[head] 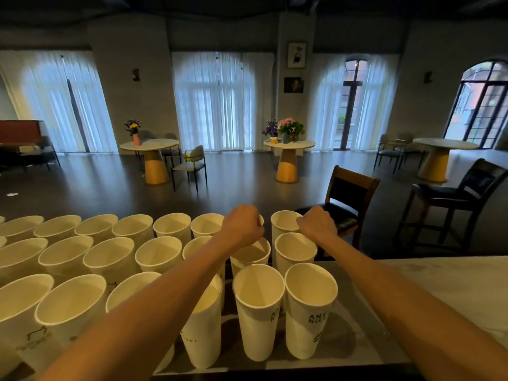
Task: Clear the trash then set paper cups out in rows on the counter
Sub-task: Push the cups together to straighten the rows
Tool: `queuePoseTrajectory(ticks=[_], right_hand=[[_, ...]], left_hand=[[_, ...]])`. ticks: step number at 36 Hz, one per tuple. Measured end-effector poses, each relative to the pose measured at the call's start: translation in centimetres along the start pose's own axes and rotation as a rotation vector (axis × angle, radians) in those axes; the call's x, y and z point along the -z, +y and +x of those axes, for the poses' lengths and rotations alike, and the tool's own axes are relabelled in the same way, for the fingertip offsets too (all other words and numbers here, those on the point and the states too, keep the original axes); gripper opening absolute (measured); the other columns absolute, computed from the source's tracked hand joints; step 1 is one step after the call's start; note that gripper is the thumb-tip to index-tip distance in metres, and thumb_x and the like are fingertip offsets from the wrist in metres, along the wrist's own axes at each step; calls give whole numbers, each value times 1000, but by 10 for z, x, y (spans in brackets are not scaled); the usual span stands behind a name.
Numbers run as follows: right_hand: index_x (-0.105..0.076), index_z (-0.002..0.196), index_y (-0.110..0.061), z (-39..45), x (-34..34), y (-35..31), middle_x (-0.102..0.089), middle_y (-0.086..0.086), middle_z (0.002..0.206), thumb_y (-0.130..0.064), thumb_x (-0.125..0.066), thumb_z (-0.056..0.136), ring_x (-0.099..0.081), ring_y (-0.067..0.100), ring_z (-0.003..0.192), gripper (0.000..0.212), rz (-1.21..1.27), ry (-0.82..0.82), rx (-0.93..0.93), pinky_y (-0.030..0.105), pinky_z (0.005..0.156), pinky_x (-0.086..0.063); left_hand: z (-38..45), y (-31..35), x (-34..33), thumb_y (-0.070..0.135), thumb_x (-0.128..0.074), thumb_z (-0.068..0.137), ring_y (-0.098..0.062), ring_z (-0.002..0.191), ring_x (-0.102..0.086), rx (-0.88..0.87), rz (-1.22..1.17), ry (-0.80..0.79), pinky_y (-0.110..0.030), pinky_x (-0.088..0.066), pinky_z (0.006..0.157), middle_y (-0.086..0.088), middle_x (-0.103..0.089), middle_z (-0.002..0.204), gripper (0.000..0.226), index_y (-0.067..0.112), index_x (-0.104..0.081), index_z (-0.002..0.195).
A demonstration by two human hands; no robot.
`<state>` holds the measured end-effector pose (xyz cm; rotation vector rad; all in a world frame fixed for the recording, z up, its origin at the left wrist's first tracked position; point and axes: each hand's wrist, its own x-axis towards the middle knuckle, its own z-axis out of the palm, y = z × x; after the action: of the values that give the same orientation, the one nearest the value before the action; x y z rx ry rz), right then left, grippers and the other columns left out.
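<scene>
Several white paper cups stand upright in three rows on the counter (445, 287), filling its left and middle. My left hand (242, 226) reaches over the rows to the far row, with its fingers curled down over a paper cup (261, 219) that it mostly hides. My right hand (317, 224) is beside it and grips the right rim of the last cup in the far row (284, 220). The nearest cups (310, 306) carry black printed letters.
The pale marble counter runs on to the right of the cups. Behind the counter's far edge stand a dark wooden bar chair (349, 199) and a second one (461, 193). Round tables with flowers (288, 145) are farther back in the room.
</scene>
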<state>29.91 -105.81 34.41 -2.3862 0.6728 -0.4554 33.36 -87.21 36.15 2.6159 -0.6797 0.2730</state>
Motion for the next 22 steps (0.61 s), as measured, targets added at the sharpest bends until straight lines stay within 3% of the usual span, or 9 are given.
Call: queuePoseTrajectory(ticks=[9, 16, 19, 22], right_hand=[[-56, 67, -12, -2, -2, 2, -59, 5, 66, -24, -60, 91, -62, 21, 65, 28, 9, 26, -1, 29, 58, -48], [-53, 68, -16, -4, -1, 6, -58, 3, 70, -35, -59, 93, -58, 16, 66, 32, 0, 10, -1, 26, 54, -42], [-57, 74, -15, -4, 0, 9, -63, 5, 77, -41, -58, 93, -62, 19, 73, 32, -5, 13, -3, 31, 64, -52], [-58, 74, -15, -5, 4, 12, -65, 5, 79, -49, -56, 94, -64, 20, 76, 39, 7, 17, -2, 35, 70, -54]], left_hand=[[-1, 0, 0, 24, -68, 95, -20, 74, -65, -15, -12, 9, -33, -61, 77, -6, -65, 79, 17, 8, -75, 94], [-1, 1, -1, 24, -68, 95, -18, 68, -60, -13, -20, 18, -26, -50, 66, 0, -55, 67, 17, 9, -71, 86], [-2, -1, 2, 27, -69, 94, -17, 69, -62, -16, -37, 21, -29, -57, 69, -5, -64, 75, 20, 7, -74, 90], [-3, -3, 10, 27, -69, 94, -20, 76, -68, -29, -52, 22, -32, -59, 72, -8, -73, 84, 21, 8, -78, 95]])
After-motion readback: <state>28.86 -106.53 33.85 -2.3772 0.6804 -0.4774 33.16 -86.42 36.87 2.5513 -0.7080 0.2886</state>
